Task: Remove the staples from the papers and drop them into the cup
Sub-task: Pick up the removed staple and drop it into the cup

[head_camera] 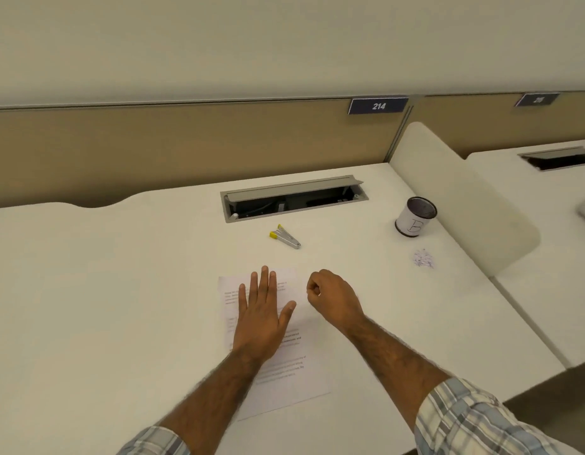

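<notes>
Papers (286,372): white printed sheets lying flat on the desk, near its front edge, turned slightly off square; blocks of text show around the hand that covers them. No staple can be made out on them at this size.
Left hand (261,318): open, palm down, fingers spread and pointing away from the person, pressed flat on the upper half of the papers.
Right hand (333,298): closed into a loose fist with thumb and fingertips pinched together, just beside the papers' upper right corner; whether anything lies in the pinch cannot be told.
Staple remover (284,238): grey metal tool with yellow ends, lying on the desk beyond the papers, between them and the cable tray, touched by neither hand.
Cup (415,217): white paper cup with a dark interior and a hand-drawn letter on its side, upright at the far right of the desk, close to the side divider, well apart from both hands.
Small pile (424,258): a scatter of tiny dark bits on the desk just in front of the cup; too small to identify.
Cable tray (292,198): recessed slot in the desk with its grey lid raised.
Desk (104,290): pale, plain surface.
Sleeves (465,421): plaid, pushed up above the forearms.
Number plate (378,106): dark sign reading 214 on the rear partition.
</notes>
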{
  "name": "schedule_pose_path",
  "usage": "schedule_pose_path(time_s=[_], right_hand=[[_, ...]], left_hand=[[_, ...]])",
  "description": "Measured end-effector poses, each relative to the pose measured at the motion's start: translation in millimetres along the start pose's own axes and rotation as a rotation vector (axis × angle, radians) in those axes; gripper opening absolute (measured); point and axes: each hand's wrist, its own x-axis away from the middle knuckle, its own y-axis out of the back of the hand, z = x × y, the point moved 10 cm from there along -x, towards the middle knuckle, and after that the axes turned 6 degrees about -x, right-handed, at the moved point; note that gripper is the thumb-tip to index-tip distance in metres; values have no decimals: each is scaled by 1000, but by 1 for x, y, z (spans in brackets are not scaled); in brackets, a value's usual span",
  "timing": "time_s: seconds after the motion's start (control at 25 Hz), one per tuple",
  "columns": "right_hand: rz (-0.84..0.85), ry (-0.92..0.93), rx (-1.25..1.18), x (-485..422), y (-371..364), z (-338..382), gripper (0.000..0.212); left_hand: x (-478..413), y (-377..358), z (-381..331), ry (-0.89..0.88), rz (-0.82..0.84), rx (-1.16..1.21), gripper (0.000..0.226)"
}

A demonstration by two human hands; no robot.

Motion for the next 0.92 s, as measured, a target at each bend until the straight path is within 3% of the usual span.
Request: schedule_pose_path(time_s=[0.28, 0.56, 0.92], right_hand=[[-145, -81, -31, 5, 95, -94, 8], [-191, -137, -28, -13, 178, -207, 9], [-265, -115, -42, -71, 254, -294, 11]], left_hand=[[-58, -8, -142, -169, 27, -45, 86], [-132, -48, -250, -187, 63, -83, 90], [-191, -137, -303, -189, 166, -156, 85]])
